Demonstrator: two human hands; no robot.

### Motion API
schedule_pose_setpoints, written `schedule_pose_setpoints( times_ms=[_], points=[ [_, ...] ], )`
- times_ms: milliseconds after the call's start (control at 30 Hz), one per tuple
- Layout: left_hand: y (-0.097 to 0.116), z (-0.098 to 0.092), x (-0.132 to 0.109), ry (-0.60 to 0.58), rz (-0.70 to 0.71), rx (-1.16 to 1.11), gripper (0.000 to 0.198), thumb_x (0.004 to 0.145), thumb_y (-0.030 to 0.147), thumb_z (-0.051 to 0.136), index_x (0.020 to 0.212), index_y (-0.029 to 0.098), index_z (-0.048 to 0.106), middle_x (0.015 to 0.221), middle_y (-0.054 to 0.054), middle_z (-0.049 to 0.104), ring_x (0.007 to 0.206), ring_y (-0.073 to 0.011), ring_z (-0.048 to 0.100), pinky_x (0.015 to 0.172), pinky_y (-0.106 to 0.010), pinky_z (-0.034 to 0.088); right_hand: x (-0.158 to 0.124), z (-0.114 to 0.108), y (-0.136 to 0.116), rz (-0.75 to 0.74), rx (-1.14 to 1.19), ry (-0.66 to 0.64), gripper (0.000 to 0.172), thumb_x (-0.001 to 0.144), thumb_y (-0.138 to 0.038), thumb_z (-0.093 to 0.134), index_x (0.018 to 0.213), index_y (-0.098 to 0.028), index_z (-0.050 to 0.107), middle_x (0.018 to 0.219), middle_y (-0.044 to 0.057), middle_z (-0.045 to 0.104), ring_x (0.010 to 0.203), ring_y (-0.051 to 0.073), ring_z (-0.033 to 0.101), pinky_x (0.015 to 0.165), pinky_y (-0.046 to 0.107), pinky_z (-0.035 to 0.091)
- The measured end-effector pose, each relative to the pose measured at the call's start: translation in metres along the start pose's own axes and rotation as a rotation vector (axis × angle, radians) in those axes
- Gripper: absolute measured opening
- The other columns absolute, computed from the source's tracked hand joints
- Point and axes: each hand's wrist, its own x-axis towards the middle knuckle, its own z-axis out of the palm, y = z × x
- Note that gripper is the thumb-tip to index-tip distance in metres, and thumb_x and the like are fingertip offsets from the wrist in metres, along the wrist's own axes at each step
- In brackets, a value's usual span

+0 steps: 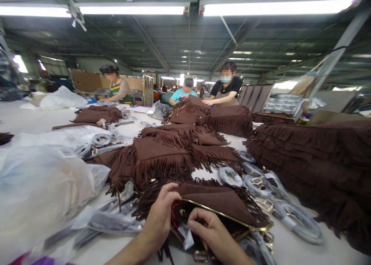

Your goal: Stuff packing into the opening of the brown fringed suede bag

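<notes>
The left hand (159, 216) grips the near edge of a brown fringed suede bag (220, 203), thumb on top of the flap and fingers curled around the opening. The right hand (211, 232) is partly inside the same opening, fingers bent and closed narrowly on a small piece of clear plastic wrapping (185, 236) at the mouth of the bag. The bag lies on the white worktable (292, 245), directly in front of the person, at the bottom centre of the view; a gold-coloured rim runs along its open edge. Just to the right of it lie several wrapped metal buckles (257, 184) in clear film. Behind it sits a pile of identical fringed bags (162, 157), touching one another. A larger stack of fringed brown material (319, 160) occupies the right side of the table. Clear plastic bags (37, 187) lie heaped at the left. At the far end of the table, three other people work: one in a green apron (116, 89), one in a blue shirt (185, 93), and one in a black shirt (227, 87) with a hand on a further pile of bags
</notes>
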Motion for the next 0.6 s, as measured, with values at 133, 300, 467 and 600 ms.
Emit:
schedule_pose_setpoints(
  times_ms=[133, 300, 467, 600],
  points=[
    [0.008, -0.003, -0.004, -0.233, 0.122, 0.039, 0.027, 0.078, 0.001, 0.041, 0.081, 0.020, 0.060, 0.133, -0.007, 0.053, 0.112, -0.0190, 0.057, 0.094, -0.027, 0.044, 0.001, -0.003, 0.004, 0.013, 0.079, -0.004, 0.050, 0.074, -0.069, 0.066, 0.076, -0.020, 0.054, 0.050, -0.010, 0.039, 0.036, 0.006, 0.026, 0.037, 0.021, 0.018],
    [0.016, -0.006, -0.001, -0.321, 0.088, 0.026, 0.037, 0.066, -0.004, 0.048, 0.092, 0.021, 0.056, 0.127, -0.009, 0.053, 0.116, -0.0209, 0.054, 0.098, -0.028, 0.042, 0.002, -0.003, 0.001, 0.009, 0.139, 0.011, 0.058, 0.068, -0.077, 0.066, 0.073, -0.022, 0.050, 0.048, -0.013, 0.032, 0.036, 0.005, 0.019, 0.037, 0.021, 0.014],
    [0.010, 0.003, 0.000, -0.263, 0.029, 0.060, 0.021, 0.074, 0.001, 0.049, 0.082, 0.021, 0.050, 0.105, -0.006, 0.055, 0.097, -0.0192, 0.054, 0.084, -0.027, 0.043, 0.000, -0.002, -0.006, -0.012, 0.124, 0.022, 0.050, 0.070, -0.068, 0.069, 0.069, -0.022, 0.049, 0.050, -0.011, 0.034, 0.039, 0.006, 0.021, 0.040, 0.021, 0.015],
    [0.006, 0.006, 0.001, -0.201, -0.008, 0.042, 0.020, 0.073, 0.003, 0.048, 0.080, 0.021, 0.047, 0.095, -0.004, 0.053, 0.090, -0.0185, 0.052, 0.080, -0.028, 0.041, -0.006, 0.001, -0.010, -0.059, 0.051, 0.057, 0.031, 0.072, -0.047, 0.069, 0.067, -0.019, 0.057, 0.056, -0.006, 0.045, 0.048, 0.009, 0.034, 0.047, 0.022, 0.025]
  ],
)
